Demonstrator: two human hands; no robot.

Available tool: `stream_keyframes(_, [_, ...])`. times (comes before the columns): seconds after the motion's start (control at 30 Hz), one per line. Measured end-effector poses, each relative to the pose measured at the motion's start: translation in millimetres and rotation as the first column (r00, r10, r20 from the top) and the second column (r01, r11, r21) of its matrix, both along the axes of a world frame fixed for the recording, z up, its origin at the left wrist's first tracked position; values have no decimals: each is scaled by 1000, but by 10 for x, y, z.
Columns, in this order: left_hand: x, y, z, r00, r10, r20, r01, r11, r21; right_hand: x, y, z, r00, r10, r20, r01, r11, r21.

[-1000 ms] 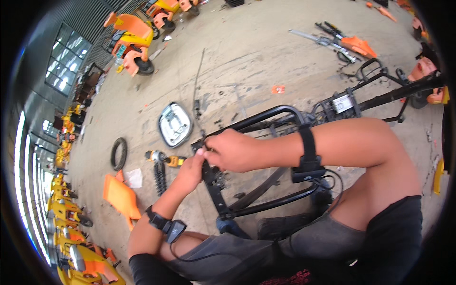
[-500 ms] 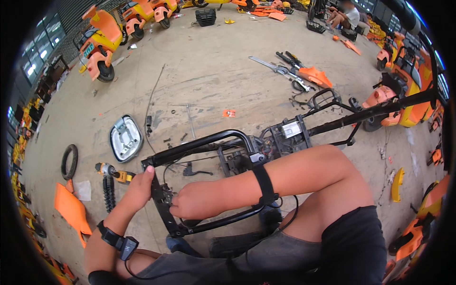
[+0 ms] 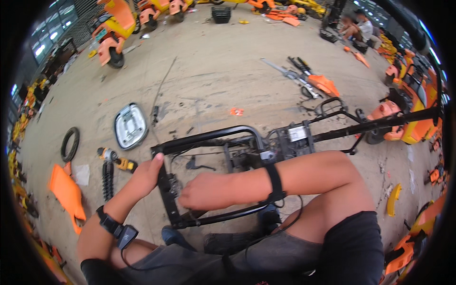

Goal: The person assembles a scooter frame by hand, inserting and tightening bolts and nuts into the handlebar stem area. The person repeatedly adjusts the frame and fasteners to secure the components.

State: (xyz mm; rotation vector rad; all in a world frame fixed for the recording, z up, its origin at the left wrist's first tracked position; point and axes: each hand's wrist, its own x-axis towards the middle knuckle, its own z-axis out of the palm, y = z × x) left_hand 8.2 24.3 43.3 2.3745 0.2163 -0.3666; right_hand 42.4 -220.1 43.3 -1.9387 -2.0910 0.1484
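A black tubular scooter frame (image 3: pixel 209 135) lies across in front of my legs, its flat end bar toward the left. My left hand (image 3: pixel 146 176) is closed round the far part of that end bar, thumb on top and the other fingers mostly hidden. Inside the frame, my right hand (image 3: pixel 203 191) is closed beside a small metal fitting (image 3: pixel 174 185) on the end bar. Its fingertips point down at the fitting, and anything between them is hidden. A black brake lever (image 3: pixel 199 165) lies on the floor within the frame's outline.
Left of the frame lie a yellow-black power drill (image 3: pixel 124 164), a shock absorber (image 3: pixel 108 180), an orange panel (image 3: pixel 66 190), a tire (image 3: pixel 70 144) and a silver-black cover (image 3: pixel 130 126). Scooters (image 3: pixel 399 118) stand right. Two people (image 3: pixel 362 29) sit far right.
The whole view has shifted slightly. My right hand has drawn back a little from the end bar, while my left hand keeps its hold there.
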Motion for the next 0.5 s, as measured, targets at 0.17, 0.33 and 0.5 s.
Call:
stream_keyframes(0.17, [25,-72,43,999,27,-27,-26,1000,11,141,-57,186,962,-206,-178,224,971,86])
stream_keyframes(0.33, [-16,-113,65,995,82,-50,-90,978,-186,314,66,258,706,-436,-558,573,815,89])
stream_keyframes(0.5, [-23,-150,129,990,89,-110,-110,975,-194,421,133,159,504,-412,-759,600,799,-35])
